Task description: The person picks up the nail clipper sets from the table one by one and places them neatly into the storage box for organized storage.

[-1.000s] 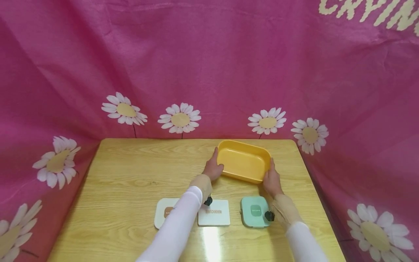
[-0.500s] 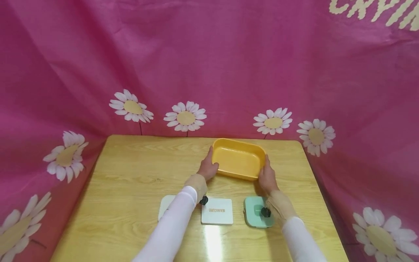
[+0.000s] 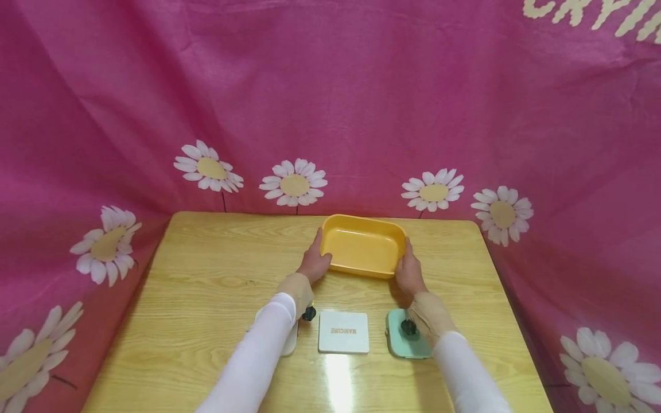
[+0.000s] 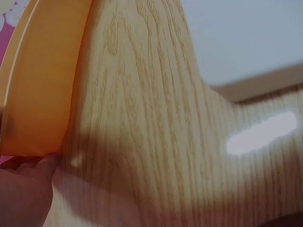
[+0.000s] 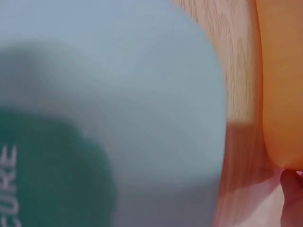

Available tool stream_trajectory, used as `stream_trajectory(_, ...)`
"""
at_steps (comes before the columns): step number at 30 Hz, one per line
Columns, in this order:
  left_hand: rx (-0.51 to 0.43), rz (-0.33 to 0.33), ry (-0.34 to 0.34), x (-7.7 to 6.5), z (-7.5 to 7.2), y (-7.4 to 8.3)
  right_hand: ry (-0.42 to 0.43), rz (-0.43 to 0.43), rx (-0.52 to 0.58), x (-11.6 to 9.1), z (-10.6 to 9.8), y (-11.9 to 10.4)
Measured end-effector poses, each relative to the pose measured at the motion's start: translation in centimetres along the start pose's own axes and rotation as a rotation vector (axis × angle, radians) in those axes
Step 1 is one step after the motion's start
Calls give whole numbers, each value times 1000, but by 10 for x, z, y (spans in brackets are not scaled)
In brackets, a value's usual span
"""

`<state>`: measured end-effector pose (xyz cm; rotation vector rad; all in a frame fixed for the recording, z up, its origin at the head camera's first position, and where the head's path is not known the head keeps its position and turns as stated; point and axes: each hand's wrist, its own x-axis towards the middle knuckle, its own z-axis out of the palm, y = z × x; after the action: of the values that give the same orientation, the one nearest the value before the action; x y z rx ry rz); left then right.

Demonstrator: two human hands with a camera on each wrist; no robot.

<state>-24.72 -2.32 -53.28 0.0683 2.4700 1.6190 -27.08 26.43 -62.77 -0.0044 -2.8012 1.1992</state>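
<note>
Yellow tray (image 3: 363, 248): left end grasped by fingers of left hand (image 3: 313, 264), right end by right hand (image 3: 410, 275) | white MANICURE case (image 3: 343, 332), green case (image 3: 405, 345): placed nearer than tray

At lower left, the left fingers (image 4: 47, 167) grip an orange container (image 4: 47, 85); at upper right, a white box (image 4: 246, 38) rests on the wood-grain table (image 4: 137, 109).

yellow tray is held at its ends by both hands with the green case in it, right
Not quite: the green case lies on the table, outside the yellow tray, as the head view shows. The left hand and right hand do hold the tray's two ends.
</note>
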Motion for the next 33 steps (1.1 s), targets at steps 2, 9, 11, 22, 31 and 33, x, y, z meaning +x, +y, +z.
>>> stream_trajectory(2,-6,-75,5,35,17,-42,-10,2,10,0,1,-3)
stream_trajectory(9,-42,-87,3,51,9,-83,-70,73,117,2,4,-8)
stream_trajectory(11,-42,-111,8,51,5,-82,-98,82,190,4,4,-10)
stream_trajectory(22,-70,-124,14,47,-12,-88,-285,158,817,11,12,-21)
stream_trajectory(31,-97,-125,45,44,-26,-97,-342,82,675,18,18,-32)
stream_trajectory(33,-107,-127,54,43,-30,-99,-350,83,652,19,21,-35)
